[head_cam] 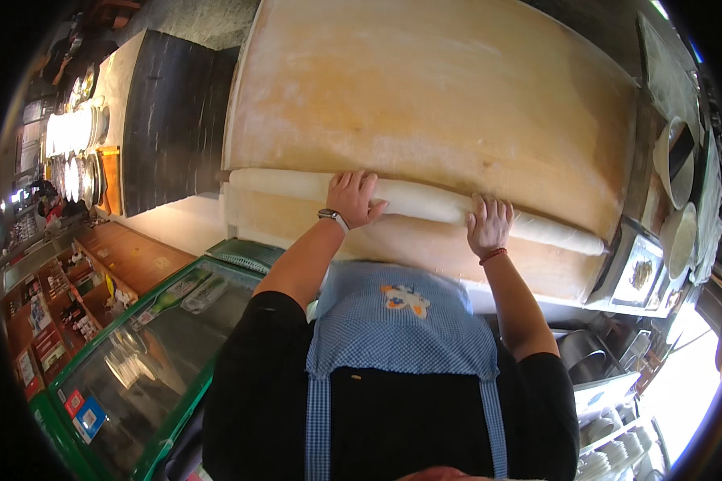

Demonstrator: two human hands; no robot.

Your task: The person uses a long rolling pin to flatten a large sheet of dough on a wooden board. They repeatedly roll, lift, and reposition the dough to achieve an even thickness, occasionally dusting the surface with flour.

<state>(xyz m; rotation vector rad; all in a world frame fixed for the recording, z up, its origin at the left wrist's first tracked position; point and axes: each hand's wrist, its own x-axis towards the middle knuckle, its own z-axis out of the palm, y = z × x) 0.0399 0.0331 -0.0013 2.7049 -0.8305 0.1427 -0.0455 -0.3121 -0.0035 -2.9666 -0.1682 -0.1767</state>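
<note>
A long rolling pin wrapped in pale dough [424, 201] lies across the near part of a large, floured wooden board [397, 90]. Its dark bare ends stick out at both sides. My left hand [354, 195], with a watch on the wrist, presses on top of the roll left of its middle, fingers over the far side and thumb along it. Farther right, my right hand [490, 222], wearing a red beaded bracelet, rests on the roll with the fingers slightly spread. Neither hand closes around the roll; the palms lie on the dough.
A glass-topped chest with a green frame [192, 367] stands at the lower left. Stacked plates [72, 132] are on a counter beyond a black panel [174, 120]. Bowls [678, 240] and a tray of food [638, 270] line the right side. A blue checked apron covers my front.
</note>
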